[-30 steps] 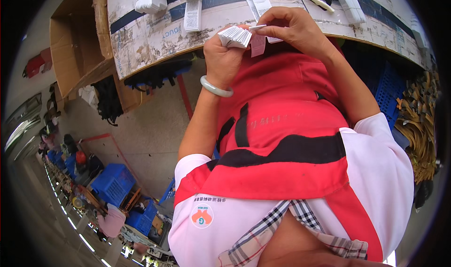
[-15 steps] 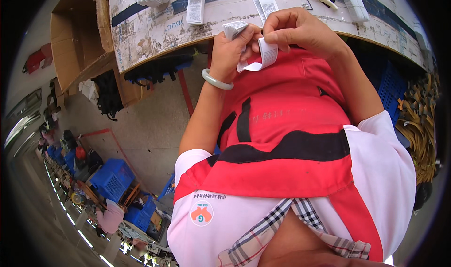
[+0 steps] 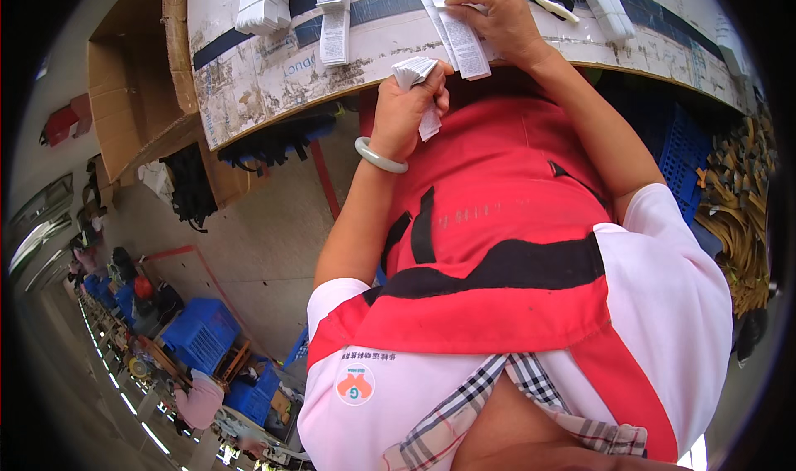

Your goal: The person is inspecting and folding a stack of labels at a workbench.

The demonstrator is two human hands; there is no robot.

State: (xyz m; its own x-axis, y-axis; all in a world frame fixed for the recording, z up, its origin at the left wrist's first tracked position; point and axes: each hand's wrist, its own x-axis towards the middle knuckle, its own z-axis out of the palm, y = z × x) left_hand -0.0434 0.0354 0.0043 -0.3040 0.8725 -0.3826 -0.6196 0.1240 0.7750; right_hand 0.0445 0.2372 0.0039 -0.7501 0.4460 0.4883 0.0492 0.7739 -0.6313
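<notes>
A person in a red apron [image 3: 497, 181] holds one folded stack of white labels [image 3: 413, 71] in the left hand [image 3: 398, 116] at the upper centre of the frame, while the right hand [image 3: 500, 21] touches label strips [image 3: 466, 50] on the worktable [image 3: 249, 85]

The hands are apart: the left is closed around the stack, its narrow white folds fanned at the top and a printed end hanging below the fingers; the right has its fingertips on what appear to be two overlapping strips, long, flat and lined with small dark print, though whether it pinches them cannot be told from this angle; three more white bundles lie on the table, two at upper left [image 3: 265, 5] [image 3: 334, 30] and one at upper right [image 3: 607, 8], near one cream-coloured pointed tool [image 3: 554, 7]
</notes>
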